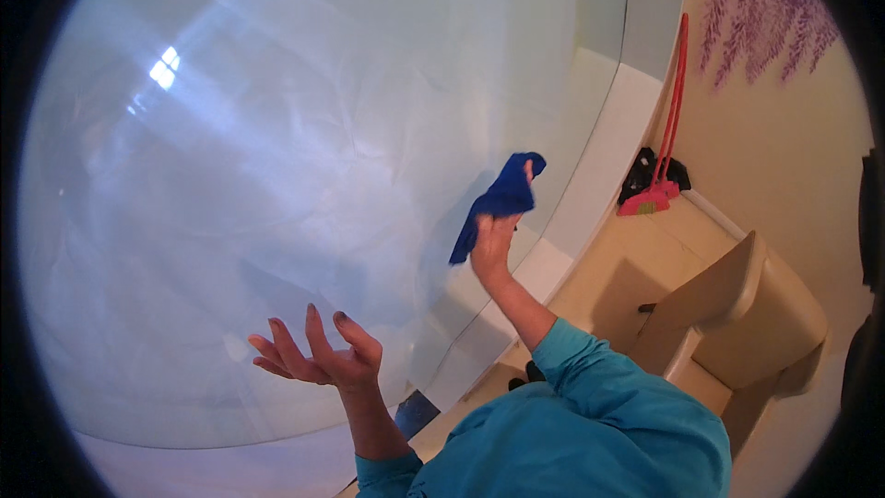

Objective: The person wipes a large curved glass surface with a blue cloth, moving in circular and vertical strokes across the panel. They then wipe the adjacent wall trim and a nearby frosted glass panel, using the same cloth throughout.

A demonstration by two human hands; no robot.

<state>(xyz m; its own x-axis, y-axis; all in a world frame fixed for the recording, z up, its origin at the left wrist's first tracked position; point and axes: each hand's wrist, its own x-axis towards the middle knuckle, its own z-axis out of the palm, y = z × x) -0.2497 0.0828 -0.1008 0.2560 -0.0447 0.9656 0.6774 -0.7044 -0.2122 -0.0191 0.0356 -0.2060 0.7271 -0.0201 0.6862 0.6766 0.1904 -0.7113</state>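
Observation:
A blue cloth is gripped in my right hand, which is at the right part of a large glossy pane that looks like glass. The cloth drapes over most of the fingers, with one fingertip showing at its upper edge. Whether it presses on the pane I cannot tell. My left hand is lifted before the lower part of the pane, palm turned up, fingers spread and nothing in them. Dark marks show on its fingertips. Streaks and a bright reflection run across the pane.
A pale frame edges the pane. Beyond it stand a pink broom and dustpan with red handles, beside a black plastic bag. A beige padded seat is at my right. A dark blue square sits low on the frame.

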